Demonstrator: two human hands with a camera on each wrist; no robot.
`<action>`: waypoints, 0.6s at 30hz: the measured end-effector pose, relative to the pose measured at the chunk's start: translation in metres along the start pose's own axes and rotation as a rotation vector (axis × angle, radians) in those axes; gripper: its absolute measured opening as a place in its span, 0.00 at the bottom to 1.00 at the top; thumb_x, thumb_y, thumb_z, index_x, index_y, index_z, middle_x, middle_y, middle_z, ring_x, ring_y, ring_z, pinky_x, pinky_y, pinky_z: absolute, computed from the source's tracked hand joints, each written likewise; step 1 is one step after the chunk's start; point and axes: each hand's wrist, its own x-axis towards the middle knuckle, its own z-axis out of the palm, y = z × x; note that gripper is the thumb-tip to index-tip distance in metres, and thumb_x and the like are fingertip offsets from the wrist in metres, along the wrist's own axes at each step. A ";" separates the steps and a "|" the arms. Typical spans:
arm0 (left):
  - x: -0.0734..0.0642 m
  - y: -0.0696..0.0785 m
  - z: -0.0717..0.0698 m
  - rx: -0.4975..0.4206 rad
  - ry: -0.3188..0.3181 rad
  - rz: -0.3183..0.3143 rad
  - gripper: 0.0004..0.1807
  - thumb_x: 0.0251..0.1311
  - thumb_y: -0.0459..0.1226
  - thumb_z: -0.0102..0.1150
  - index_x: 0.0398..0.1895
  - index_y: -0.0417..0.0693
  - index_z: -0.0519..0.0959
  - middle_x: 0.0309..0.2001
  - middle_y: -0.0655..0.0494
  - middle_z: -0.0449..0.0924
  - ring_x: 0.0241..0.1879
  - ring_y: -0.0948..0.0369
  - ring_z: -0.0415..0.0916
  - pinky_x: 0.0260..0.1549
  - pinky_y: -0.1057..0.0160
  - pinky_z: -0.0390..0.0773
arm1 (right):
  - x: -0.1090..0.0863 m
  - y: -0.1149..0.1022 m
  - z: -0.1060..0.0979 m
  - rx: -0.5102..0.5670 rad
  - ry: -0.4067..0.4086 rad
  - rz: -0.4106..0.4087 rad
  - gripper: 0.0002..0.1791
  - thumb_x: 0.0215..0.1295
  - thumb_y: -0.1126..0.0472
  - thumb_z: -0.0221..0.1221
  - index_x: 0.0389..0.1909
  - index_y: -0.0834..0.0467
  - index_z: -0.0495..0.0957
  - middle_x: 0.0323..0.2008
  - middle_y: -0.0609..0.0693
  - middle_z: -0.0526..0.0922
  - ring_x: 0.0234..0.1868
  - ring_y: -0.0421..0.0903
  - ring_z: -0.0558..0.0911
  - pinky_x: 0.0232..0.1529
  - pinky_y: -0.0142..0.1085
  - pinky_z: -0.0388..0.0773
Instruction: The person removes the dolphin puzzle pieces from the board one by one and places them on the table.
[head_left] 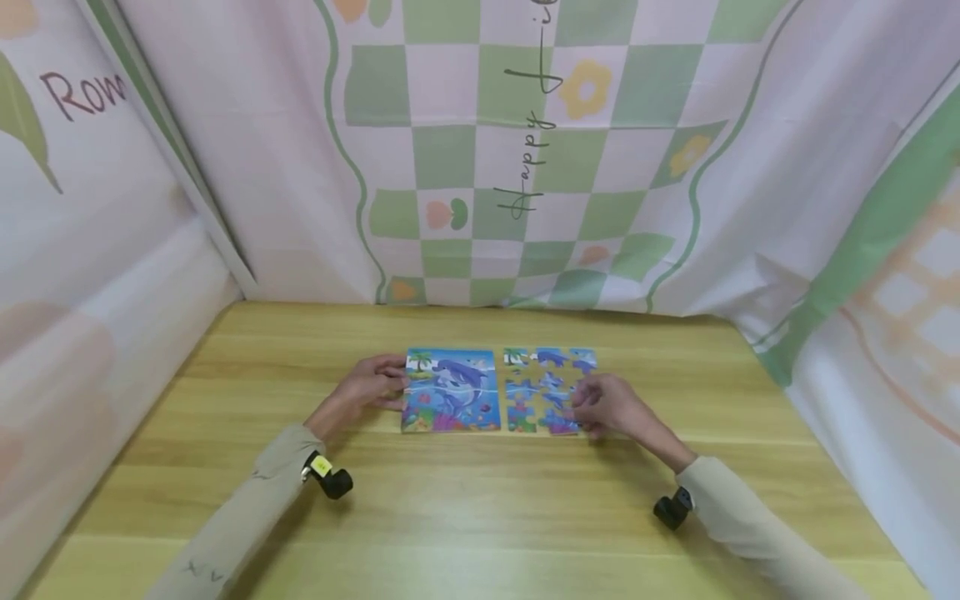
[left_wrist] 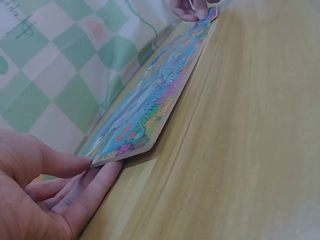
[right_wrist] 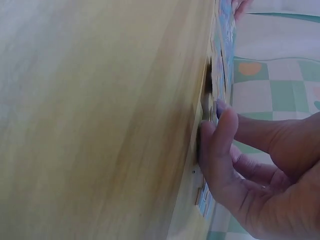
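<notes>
A dolphin picture board lies on the wooden table, its near left corner slightly raised in the left wrist view. My left hand pinches its left edge, thumb at the upper edge and fingers beneath. To the board's right are several jigsaw puzzle pieces with a matching sea picture, spaced apart with gaps between them. My right hand is over their lower right side, thumb and fingers brought together on a puzzle piece that they mostly hide. In the right wrist view the right hand covers part of the row of pieces.
The wooden table extends in front of and beside the puzzle. A green-and-white checked curtain hangs along the back edge, and printed cloth walls the left side. Each sleeve carries a small black camera.
</notes>
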 end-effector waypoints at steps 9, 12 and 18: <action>0.001 0.000 0.000 -0.023 -0.010 0.001 0.31 0.72 0.23 0.53 0.76 0.28 0.61 0.57 0.37 0.74 0.51 0.52 0.78 0.45 0.58 0.93 | 0.001 0.007 0.000 -0.166 0.080 -0.096 0.10 0.60 0.66 0.74 0.34 0.65 0.81 0.31 0.55 0.84 0.30 0.45 0.79 0.25 0.28 0.81; 0.001 0.000 0.000 -0.019 -0.009 0.000 0.31 0.72 0.23 0.53 0.76 0.28 0.61 0.57 0.37 0.74 0.50 0.52 0.78 0.45 0.57 0.93 | 0.001 0.007 0.000 -0.184 0.083 -0.092 0.10 0.59 0.66 0.73 0.33 0.64 0.81 0.31 0.54 0.84 0.29 0.45 0.78 0.25 0.28 0.79; 0.000 0.001 0.000 -0.017 0.004 -0.007 0.30 0.72 0.24 0.54 0.76 0.29 0.61 0.59 0.36 0.73 0.51 0.51 0.78 0.45 0.57 0.93 | 0.003 0.003 0.001 -0.197 0.084 -0.085 0.11 0.58 0.65 0.75 0.33 0.64 0.81 0.31 0.54 0.84 0.30 0.45 0.78 0.27 0.29 0.80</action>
